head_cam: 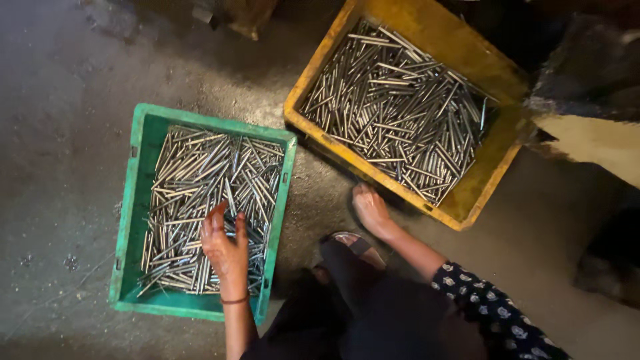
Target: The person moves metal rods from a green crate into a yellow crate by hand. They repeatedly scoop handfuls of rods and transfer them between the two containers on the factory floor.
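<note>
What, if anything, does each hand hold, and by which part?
Left hand lies on the metal rods in the green crate; whether it grips any is unclear. Right hand holds nothing.

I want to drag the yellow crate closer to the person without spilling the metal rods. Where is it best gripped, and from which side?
Grip the yellow crate by its near rim, the edge beside the right hand, coming from the person's side. That rim is bare and the rods lie below it, so I judge that a low, level pull should keep them in. The left hand rests in the green crate.

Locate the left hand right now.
In the head view, the left hand is at lower left, fingers spread on the metal rods inside the green crate, left of the yellow crate.
</note>
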